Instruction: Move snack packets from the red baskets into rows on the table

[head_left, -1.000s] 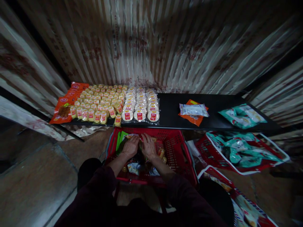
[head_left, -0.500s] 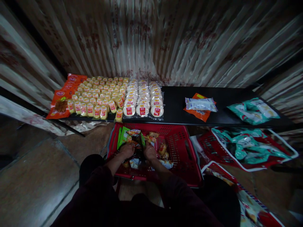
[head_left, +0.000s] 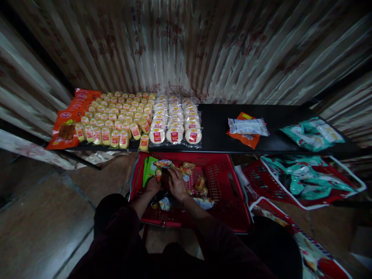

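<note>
One dark item [head_left: 165,182], shape and wrapping hard to make out, low in the left half of a red plastic basket with pierced walls [head_left: 215,170], between two bare hands. Left hand [head_left: 152,186]: curled at its near-left side, fingertips hidden; whether it grips cannot be told. Right hand [head_left: 177,184]: fingers extended forward along its right side; hold likewise unclear.

Same basket, around the hands: bright green flat packets [head_left: 149,169] against the left wall; small golden-brown wrapped pieces [head_left: 199,183] right of the right hand; one crumpled white-and-blue wrapper [head_left: 164,204] nearer the body.

Beyond the basket, one long black shelf [head_left: 215,116], bearing, left to right: orange printed packets [head_left: 71,119]; many small yellow wrapped cakes [head_left: 116,116] in rows; three rows of round white wrapped crackers [head_left: 174,133]; one white-and-blue sachet [head_left: 247,126] across an orange packet [head_left: 250,141]; teal packaging [head_left: 312,133].

Right, below shelf: one white-rimmed red basket [head_left: 255,176] holding teal packets [head_left: 305,180].

Behind: striped, pleated curtain [head_left: 162,46].
</note>
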`<state>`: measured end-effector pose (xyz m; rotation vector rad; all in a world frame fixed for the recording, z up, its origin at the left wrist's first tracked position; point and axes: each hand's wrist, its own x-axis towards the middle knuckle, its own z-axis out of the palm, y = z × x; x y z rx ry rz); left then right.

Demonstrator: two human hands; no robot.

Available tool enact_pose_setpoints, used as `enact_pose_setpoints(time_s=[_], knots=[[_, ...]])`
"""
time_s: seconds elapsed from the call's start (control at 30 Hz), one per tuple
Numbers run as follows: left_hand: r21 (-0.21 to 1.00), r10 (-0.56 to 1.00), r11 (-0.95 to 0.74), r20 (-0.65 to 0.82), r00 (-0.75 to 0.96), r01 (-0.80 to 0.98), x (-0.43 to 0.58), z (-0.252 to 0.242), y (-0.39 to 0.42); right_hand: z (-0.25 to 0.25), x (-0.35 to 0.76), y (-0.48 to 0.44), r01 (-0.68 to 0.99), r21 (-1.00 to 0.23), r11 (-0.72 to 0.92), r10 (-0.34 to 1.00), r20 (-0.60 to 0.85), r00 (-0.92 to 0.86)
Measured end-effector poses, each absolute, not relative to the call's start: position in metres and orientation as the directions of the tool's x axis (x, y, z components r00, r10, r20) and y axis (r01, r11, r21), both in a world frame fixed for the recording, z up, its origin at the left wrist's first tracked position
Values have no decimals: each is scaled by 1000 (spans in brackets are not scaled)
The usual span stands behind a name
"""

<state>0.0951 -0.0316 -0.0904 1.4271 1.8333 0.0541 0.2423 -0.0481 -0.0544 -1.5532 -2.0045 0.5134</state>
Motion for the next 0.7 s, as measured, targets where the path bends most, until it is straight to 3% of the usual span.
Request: enact_pose_setpoints(time_s=[0.1, 0.23, 0.33, 0.47, 0.6, 0.7], knots=[[514, 834, 379, -551, -43, 770, 96, -96, -31, -43, 236, -48, 778, -537, 326, 945, 153, -290], [545, 822, 423, -567, -54, 724, 97, -97, -30, -38, 222, -48, 787, -506, 352, 912, -3, -410], [559, 817, 445, -574, -61, 700, 98, -95, -29, -47, 209, -39, 839, -530, 128, 936, -214, -278], [539, 809, 457, -583, -79, 708, 103, -87, -28, -63, 206, -20, 819, -552, -153, 861, -482, -164], [526, 834, 424, -545, -91, 737, 111, -75, -26, -71, 218, -11, 741, -628, -238, 874, -471, -118], [597, 860, 409, -506, -72, 690, 116, -70, -25, -76, 225, -14, 646, -718, -258, 918, -391, -68]])
